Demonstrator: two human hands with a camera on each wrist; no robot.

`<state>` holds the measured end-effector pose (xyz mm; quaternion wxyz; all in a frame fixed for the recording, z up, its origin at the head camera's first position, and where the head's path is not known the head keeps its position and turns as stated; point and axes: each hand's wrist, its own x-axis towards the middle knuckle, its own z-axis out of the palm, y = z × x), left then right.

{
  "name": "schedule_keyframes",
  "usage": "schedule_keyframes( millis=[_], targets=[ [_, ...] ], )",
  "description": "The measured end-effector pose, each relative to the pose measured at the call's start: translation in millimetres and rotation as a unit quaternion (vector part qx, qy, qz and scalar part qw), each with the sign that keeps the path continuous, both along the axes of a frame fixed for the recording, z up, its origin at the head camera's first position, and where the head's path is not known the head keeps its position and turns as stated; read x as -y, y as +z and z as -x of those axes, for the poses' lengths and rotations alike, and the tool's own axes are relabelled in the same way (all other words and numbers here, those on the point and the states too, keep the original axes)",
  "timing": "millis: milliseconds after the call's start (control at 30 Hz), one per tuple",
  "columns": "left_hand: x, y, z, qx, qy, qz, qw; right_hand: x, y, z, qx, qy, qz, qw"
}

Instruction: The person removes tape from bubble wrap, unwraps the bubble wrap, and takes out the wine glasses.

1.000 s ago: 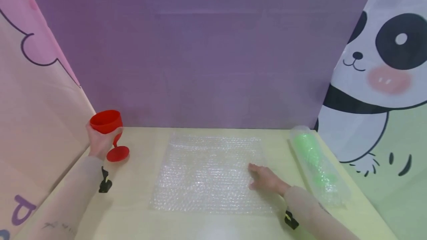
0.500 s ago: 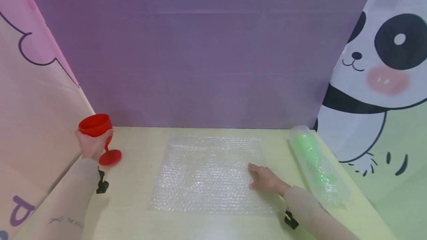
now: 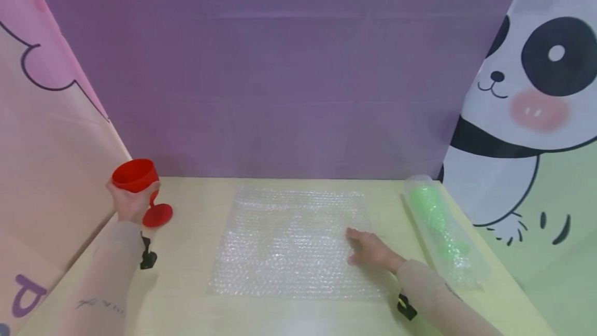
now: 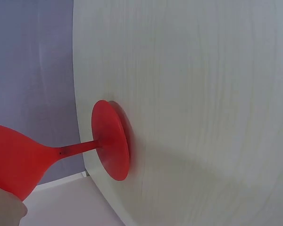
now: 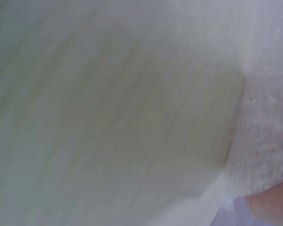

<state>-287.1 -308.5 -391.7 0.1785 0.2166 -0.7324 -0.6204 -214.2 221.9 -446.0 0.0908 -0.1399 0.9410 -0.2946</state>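
My left hand (image 3: 128,202) grips the bowl of a red plastic goblet (image 3: 135,176) at the table's far left. The goblet (image 4: 47,153) is tilted, its round foot (image 3: 157,215) at the tabletop. A clear bubble wrap sheet (image 3: 294,242) lies flat in the middle of the table. My right hand (image 3: 370,249) rests flat on the sheet's right edge, fingers straight. In the right wrist view only the bubble wrap (image 5: 266,136) and a bit of the hand show.
A green object rolled in bubble wrap (image 3: 440,229) lies along the table's right side. The pale wooden table (image 3: 186,279) is closed in by a purple back wall (image 3: 280,92), a pink cloth on the left and a panda cloth (image 3: 531,118) on the right.
My left hand carried the goblet left and toward the wall, then shifted slightly back right. The right hand stayed on the bubble wrap.
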Motion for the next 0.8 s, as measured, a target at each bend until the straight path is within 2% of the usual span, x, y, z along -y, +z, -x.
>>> schedule_keyframes(
  millis=[267,367,533,800],
  targets=[
    [-0.9,-0.4,-0.6,0.011,-0.003,-0.001,0.9999,0.9,-0.2,0.6,-0.001,-0.003,-0.003,1.000],
    [-0.6,-0.9,-1.5,0.028,-0.008,-0.014,0.9995,1.4,0.0,0.9,0.000,-0.003,-0.004,1.000],
    [-0.7,-1.3,-1.4,0.035,-0.011,-0.028,0.9989,2.0,0.0,1.9,-0.001,-0.004,-0.007,1.000],
    [0.8,-8.8,-0.4,0.046,-0.015,-0.023,0.9986,1.8,-3.6,3.7,-0.003,-0.008,-0.018,1.000]
  ],
)
